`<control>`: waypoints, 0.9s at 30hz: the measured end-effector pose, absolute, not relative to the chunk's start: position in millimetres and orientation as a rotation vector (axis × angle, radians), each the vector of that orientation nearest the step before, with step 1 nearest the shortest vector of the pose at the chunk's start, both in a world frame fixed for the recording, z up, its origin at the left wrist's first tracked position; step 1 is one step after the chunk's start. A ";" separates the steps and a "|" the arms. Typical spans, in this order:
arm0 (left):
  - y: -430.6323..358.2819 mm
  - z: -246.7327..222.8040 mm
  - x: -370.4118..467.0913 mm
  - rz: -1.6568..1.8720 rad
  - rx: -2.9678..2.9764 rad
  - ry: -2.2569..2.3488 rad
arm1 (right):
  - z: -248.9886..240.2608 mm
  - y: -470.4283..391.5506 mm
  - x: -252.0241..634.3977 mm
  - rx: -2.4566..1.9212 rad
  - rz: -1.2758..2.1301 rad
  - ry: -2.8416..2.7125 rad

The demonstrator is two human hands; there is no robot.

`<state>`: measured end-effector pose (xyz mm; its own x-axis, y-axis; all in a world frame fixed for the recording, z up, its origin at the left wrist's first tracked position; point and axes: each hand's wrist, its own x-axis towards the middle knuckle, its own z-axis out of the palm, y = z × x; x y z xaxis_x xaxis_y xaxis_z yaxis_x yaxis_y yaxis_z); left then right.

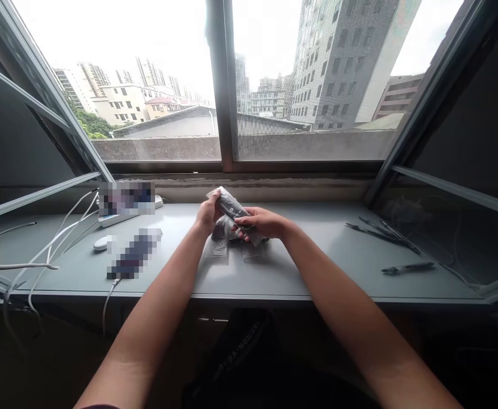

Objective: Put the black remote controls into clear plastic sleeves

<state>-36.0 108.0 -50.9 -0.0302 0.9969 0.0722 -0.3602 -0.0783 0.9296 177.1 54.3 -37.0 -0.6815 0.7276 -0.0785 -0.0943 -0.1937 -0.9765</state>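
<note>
A dark object in a clear plastic bag (233,205) is held tilted above the table between both hands. My left hand (208,213) grips its upper left end, thumb on top. Around its lower right part my right hand (262,221) is closed, with the fingers partly beneath it. Under and behind the hands, more clear bags (218,247) with dark contents lie on the grey table (317,272). What these bags contain cannot be made out.
On the left are a white power strip (130,215) with cables, a small white rounded item (102,243) and a blurred-out dark object (133,255) with a cable. Thin dark tools (380,233) and a pen (407,268) lie on the right. A window frame (227,166) stands behind.
</note>
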 end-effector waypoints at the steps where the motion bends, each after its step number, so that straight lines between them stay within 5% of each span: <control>1: 106.8 -49.4 -35.3 1.438 0.977 0.882 | -36.6 54.1 177.8 -0.751 1.934 -1.508; 27: 105.5 -54.0 -35.7 1.377 1.040 0.905 | -36.0 54.3 176.9 -0.804 1.905 -1.499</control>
<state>-35.7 105.5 -54.0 0.0217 0.9962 0.0846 -0.3175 -0.0734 0.9454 176.9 54.3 -36.0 -0.6508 0.7520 -0.1046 -0.0752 -0.2009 -0.9767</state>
